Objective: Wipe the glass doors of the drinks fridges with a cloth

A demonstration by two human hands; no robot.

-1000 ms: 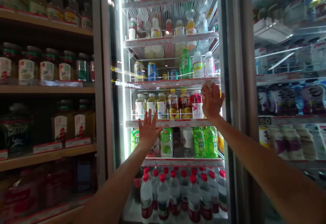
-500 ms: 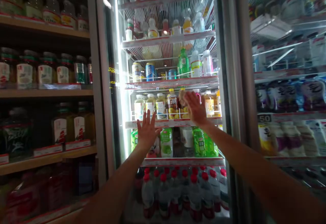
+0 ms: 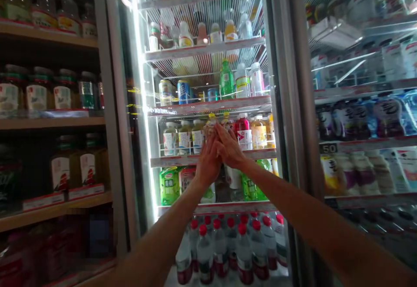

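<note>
My left hand and my right hand meet in front of a lit drinks fridge. Both have their fingers stretched out and pointing up, with the left fingertips against or overlapping the right hand. I see nothing held in either one. Whether they touch the glass door or hover before it, I cannot tell. Behind them is a shelf of bottles, where yellow-capped bottles are partly hidden. A red bottle and an orange-yellow bottle stand to the right of my fingers, and pale-labelled bottles to the left.
Green packs stand on the shelf below, with several red-capped bottles at the bottom. Wooden shelves of bottles flank the fridge at left. A metal door frame separates it from another drinks cabinet at right.
My hands were apart, both spread. The left has moved right and up, the right a little left and down, so they now meet. The view has shifted slightly to the right.
</note>
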